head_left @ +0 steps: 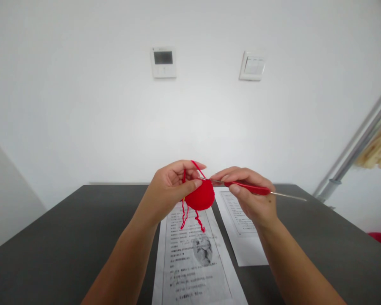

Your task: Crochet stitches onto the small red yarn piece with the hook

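Note:
My left hand [178,183] pinches the upper edge of a round red crochet piece [202,197] between thumb and fingers. A strand of red yarn [198,169] runs over its raised index finger down to the piece. My right hand [252,190] grips a crochet hook [249,187] with a red handle and metal shafts at both ends. The hook's left tip meets the top edge of the piece, partly hidden by the fingers. Loose red yarn ends hang below the piece, and a small yellow bit shows at its left side.
Two printed sheets lie on the dark table [66,237]: one sheet [197,275] below my hands, another [241,220] to the right. A wall panel [164,62] and a switch [253,66] are on the white wall. A metal pole [358,140] stands at the right.

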A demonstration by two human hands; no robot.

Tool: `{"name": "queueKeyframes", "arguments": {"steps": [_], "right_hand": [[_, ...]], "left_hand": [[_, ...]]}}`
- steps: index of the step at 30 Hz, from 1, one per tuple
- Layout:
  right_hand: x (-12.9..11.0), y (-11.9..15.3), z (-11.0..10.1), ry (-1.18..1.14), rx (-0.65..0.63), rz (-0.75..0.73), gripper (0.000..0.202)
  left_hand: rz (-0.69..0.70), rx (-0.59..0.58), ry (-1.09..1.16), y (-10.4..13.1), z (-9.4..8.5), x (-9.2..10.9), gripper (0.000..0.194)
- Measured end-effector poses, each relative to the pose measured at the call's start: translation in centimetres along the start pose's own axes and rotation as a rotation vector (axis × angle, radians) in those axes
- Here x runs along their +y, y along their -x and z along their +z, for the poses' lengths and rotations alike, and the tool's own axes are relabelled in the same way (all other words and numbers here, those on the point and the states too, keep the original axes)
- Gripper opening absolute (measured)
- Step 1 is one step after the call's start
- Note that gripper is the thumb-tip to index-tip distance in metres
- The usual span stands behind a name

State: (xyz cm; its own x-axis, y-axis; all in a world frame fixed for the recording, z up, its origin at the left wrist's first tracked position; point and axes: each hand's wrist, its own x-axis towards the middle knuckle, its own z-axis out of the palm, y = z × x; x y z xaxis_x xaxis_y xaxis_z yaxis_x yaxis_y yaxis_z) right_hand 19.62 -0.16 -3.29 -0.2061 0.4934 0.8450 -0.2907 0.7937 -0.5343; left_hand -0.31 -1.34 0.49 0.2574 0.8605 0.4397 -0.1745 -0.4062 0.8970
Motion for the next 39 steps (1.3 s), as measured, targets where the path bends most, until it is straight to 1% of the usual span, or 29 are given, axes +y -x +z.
{"name": "queueKeyframes", "arguments": {"steps": [4,11,17,20,27,32,36,39], "right_hand": [[0.1,-0.2,-0.6,-0.072,-0.039,0.047,0.01],[-0.5,0.0,-1.5,-0.053,-0.095,0.09,0.009],[-1.2,-0.1,-1.6,0.059,-0.139,0.046,0.012],[-1.6,-0.1,-1.4,0.126,-0.146,0.049,0.012],[-1.8,0.2,-0.9,0.2,-0.105,0.026,0.013],[-2.6,0.1,-0.7,0.339,-0.151,0.005,0.015],[-3.0,0.0,-0.4,0.486,-0.184,-0.038,0.016],[-2.9,-0.1,-0.2,0.583,-0.195,-0.108,0.016]], "left_hand": [[-0.005,-0.008,-0.033,0.1,0.0,0.1,0.022],[0.007,-0.019,-0.089,0.3,0.0,-0.2,0.021],[0.006,-0.001,-0.1,0.4,0.3,-0.1,0.02],[-0.002,0.018,-0.114,0.4,0.4,-0.1,0.02],[0.015,0.036,-0.145,0.5,0.4,-0.1,0.02],[0.031,0.008,-0.191,0.5,0.2,-0.2,0.023],[0.087,0.061,-0.31,0.8,0.4,-0.4,0.022],[0.17,0.117,-0.428,1.0,0.7,-0.6,0.02]]}}
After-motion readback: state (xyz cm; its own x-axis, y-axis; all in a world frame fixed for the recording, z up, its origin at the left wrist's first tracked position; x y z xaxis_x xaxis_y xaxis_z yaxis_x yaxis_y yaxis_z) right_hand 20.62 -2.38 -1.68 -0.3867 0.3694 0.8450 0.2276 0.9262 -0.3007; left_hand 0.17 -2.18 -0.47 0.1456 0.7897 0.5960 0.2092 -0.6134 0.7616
